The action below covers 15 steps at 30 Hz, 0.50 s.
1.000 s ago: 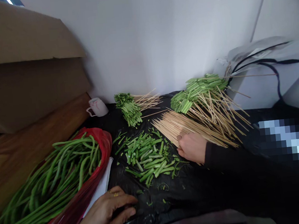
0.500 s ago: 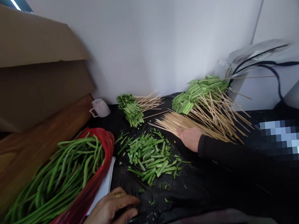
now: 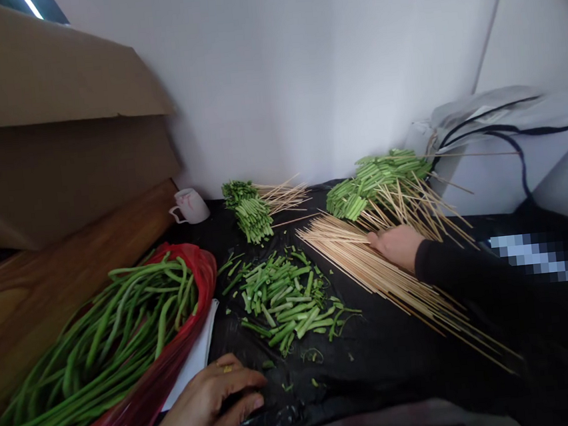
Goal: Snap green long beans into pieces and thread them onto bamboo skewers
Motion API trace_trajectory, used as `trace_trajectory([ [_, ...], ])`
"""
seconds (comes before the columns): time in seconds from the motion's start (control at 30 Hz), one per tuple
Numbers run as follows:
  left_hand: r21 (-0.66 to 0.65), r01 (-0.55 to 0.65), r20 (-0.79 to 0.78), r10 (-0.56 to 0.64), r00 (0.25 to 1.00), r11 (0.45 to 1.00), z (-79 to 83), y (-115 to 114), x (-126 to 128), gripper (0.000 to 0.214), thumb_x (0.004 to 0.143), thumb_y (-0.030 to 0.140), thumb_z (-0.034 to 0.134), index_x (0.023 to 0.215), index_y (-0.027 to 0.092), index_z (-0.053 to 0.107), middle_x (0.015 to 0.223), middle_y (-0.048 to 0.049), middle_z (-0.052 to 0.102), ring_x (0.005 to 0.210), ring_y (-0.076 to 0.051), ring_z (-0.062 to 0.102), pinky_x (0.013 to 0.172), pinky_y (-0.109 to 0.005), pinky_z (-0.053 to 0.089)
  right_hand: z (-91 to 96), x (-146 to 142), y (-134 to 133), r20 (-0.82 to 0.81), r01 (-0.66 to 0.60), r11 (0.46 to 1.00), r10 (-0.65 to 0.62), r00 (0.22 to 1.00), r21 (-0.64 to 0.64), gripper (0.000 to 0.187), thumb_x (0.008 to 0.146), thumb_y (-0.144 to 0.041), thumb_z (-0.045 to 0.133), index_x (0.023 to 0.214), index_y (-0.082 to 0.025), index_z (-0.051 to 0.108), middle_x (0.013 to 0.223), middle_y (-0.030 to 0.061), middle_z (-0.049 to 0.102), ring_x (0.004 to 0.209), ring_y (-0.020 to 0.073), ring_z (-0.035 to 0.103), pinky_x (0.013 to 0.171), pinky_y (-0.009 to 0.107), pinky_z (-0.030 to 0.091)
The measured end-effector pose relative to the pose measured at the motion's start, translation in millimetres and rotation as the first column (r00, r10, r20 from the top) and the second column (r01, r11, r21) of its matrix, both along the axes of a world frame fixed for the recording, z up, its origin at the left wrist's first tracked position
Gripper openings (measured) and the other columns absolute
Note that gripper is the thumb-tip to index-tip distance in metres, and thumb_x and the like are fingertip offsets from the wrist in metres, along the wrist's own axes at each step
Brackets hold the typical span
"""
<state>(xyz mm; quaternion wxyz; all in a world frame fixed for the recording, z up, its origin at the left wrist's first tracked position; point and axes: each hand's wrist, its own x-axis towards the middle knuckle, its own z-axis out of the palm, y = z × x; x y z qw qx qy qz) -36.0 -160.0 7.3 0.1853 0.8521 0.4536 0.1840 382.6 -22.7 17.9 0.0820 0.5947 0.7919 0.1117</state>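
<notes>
My right hand (image 3: 398, 247) is closed on a few thin bamboo skewers at the far side of a loose pile of bamboo skewers (image 3: 370, 275). The ends of the held ones stick out leftward from my fingertips, and how many there are is hidden. My left hand (image 3: 219, 397) rests near the front edge, holding nothing, its fingers loosely bent with a gap to the thumb. Between the hands lies a heap of cut green bean pieces (image 3: 285, 300). Behind the pile, skewered bean bundles (image 3: 385, 176) are stacked, their sticks pointing right and toward me.
Long green beans (image 3: 118, 323) fill a red plastic bag (image 3: 206, 264) at left. A smaller skewered stack (image 3: 248, 210) and a mug (image 3: 190, 206) stand by the wall. Black plastic sheeting (image 3: 330, 376) covers the surface. A cardboard box (image 3: 68, 167) and a white bag (image 3: 500, 165) flank it.
My right hand has moved right and slightly up across the skewers. Their pile has shifted and spread toward the front right. My left hand is almost unmoved.
</notes>
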Motion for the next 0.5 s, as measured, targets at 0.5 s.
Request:
trace_trajectory([
  [0.5, -0.219, 0.024, 0.143, 0.007, 0.99, 0.975, 37.2, 37, 20, 0.021, 0.092, 0.033, 0.056, 0.095, 0.024, 0.075, 0.091, -0.0015, 0.074, 0.084, -0.015, 0.067, 0.079, -0.024, 0.052, 17.4, 16, -7, 0.007, 0.016, 0.992, -0.017, 1.0, 0.125, 0.03, 0.102, -0.032, 0.034, 0.103, -0.014, 0.059, 0.086, 0.0161, 0.071, 0.073, 0.0241, 0.067, 0.057, 0.031, 0.027],
])
